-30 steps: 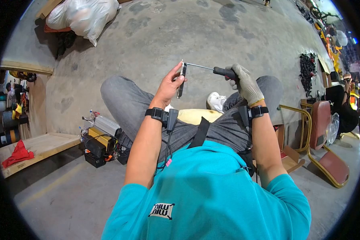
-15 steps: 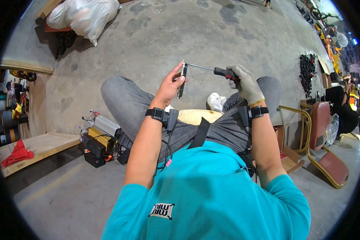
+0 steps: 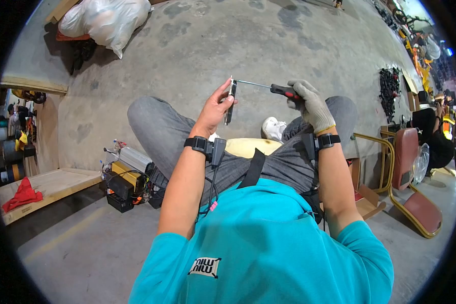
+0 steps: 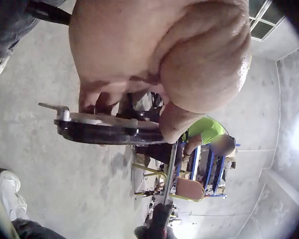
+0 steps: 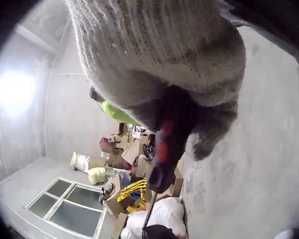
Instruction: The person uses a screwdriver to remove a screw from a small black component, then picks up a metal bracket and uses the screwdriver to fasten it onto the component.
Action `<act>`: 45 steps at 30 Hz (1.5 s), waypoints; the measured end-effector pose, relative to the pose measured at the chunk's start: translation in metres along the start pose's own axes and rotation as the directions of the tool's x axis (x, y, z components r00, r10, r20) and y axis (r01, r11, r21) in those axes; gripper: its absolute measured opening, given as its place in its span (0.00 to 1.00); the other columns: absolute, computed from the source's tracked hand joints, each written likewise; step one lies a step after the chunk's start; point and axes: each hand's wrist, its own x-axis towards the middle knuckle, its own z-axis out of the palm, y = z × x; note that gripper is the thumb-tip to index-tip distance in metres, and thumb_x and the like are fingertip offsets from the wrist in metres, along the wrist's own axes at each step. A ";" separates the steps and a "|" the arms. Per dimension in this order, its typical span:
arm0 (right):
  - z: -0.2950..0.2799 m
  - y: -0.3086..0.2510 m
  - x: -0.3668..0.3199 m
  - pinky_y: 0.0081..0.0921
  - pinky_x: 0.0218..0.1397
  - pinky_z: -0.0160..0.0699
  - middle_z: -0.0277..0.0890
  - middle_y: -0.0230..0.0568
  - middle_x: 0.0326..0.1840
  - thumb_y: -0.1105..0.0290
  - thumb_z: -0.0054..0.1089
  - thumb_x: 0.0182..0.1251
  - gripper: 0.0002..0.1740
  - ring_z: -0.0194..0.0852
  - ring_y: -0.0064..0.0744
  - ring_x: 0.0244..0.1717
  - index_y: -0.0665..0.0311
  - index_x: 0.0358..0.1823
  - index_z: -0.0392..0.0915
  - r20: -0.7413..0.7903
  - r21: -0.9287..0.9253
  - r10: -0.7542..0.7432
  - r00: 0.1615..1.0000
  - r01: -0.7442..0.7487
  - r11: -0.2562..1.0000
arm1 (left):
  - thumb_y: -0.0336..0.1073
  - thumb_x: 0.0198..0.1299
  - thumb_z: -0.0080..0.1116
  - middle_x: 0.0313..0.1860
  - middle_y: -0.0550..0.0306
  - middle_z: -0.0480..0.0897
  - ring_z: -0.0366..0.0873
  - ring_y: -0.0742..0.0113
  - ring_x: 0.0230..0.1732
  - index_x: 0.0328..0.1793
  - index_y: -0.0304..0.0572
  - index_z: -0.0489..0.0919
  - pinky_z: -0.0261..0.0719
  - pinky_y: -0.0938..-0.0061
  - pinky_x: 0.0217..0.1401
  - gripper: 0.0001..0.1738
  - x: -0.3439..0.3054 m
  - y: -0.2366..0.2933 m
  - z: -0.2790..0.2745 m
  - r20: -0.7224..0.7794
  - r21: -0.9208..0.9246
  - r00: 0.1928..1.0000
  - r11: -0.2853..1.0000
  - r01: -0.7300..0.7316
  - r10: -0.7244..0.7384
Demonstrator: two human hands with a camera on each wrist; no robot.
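My bare left hand [image 3: 211, 112] pinches a thin, flat black part [image 3: 229, 115] between thumb and fingers. In the left wrist view the black part [image 4: 97, 134] has a light metal layer on one face and a small tab at its end. My right hand [image 3: 314, 107], in a pale knit glove, grips a screwdriver [image 3: 282, 91] by its black and red handle. The screwdriver's metal shaft points left, its tip right at the upper end of the part. In the right wrist view the gloved fingers [image 5: 209, 134] curl round the handle.
Below the hands are my crossed legs and a yellow cushion-like thing [image 3: 248, 147]. To the left sit a pile of electrical units [image 3: 129, 172] and a wooden platform [image 3: 61, 185] with a red cloth. A brown chair [image 3: 408, 157] stands at right; white bags [image 3: 104, 23] lie far left.
The screwdriver handle has turned a little, showing more of its red patch, and the gloved fingers have shifted on it. My left hand and the black part stay almost still.
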 end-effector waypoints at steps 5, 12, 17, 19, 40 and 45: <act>0.008 -0.001 -0.004 0.26 0.41 0.86 0.77 0.41 0.46 0.61 0.60 0.73 0.20 0.79 0.29 0.34 0.69 0.56 0.77 -0.061 0.115 -0.193 0.979 0.199 0.973 | 0.36 0.73 0.59 0.53 0.64 0.79 0.79 0.73 0.55 0.84 0.63 0.63 0.68 0.80 0.47 0.35 0.000 0.000 0.001 -0.008 -0.011 1.000 1.000 0.005 -0.005; 0.003 -0.006 -0.003 0.24 0.40 0.85 0.79 0.40 0.45 0.59 0.57 0.76 0.18 0.79 0.25 0.35 0.69 0.52 0.79 -0.012 -0.156 0.095 0.995 -0.095 0.983 | 0.36 0.73 0.58 0.52 0.63 0.78 0.80 0.71 0.55 0.84 0.63 0.63 0.70 0.79 0.49 0.35 0.001 -0.002 0.000 -0.002 -0.014 1.000 1.000 -0.003 0.003; 0.001 0.004 0.000 0.23 0.44 0.86 0.79 0.38 0.45 0.63 0.58 0.75 0.16 0.80 0.26 0.42 0.65 0.56 0.79 0.008 0.055 -0.171 0.985 0.170 0.984 | 0.36 0.73 0.59 0.54 0.62 0.78 0.80 0.69 0.57 0.84 0.63 0.62 0.71 0.77 0.53 0.35 0.002 -0.003 -0.001 0.002 -0.044 1.000 0.999 -0.010 0.010; 0.011 -0.004 -0.007 0.24 0.42 0.86 0.79 0.40 0.44 0.62 0.59 0.74 0.17 0.80 0.28 0.40 0.67 0.54 0.78 -0.056 0.135 -0.212 0.976 0.218 0.967 | 0.36 0.73 0.59 0.55 0.62 0.78 0.80 0.69 0.57 0.84 0.63 0.62 0.72 0.76 0.54 0.35 0.003 -0.004 -0.001 0.006 -0.036 1.000 0.999 -0.004 0.004; 0.002 -0.005 -0.002 0.24 0.42 0.83 0.79 0.40 0.44 0.67 0.60 0.72 0.18 0.82 0.28 0.38 0.69 0.58 0.75 0.015 -0.057 0.021 1.000 -0.020 0.998 | 0.33 0.72 0.58 0.57 0.54 0.78 0.79 0.70 0.52 0.83 0.59 0.64 0.75 0.73 0.60 0.34 0.003 -0.004 -0.001 0.003 -0.025 1.000 1.000 0.002 -0.002; 0.019 -0.006 -0.007 0.25 0.37 0.83 0.79 0.41 0.44 0.61 0.63 0.72 0.20 0.81 0.28 0.33 0.67 0.57 0.76 -0.152 0.165 -0.180 0.972 0.205 0.965 | 0.33 0.72 0.58 0.57 0.55 0.78 0.79 0.70 0.52 0.83 0.60 0.64 0.75 0.73 0.60 0.34 0.003 -0.004 -0.002 0.018 -0.017 1.000 1.000 -0.006 0.007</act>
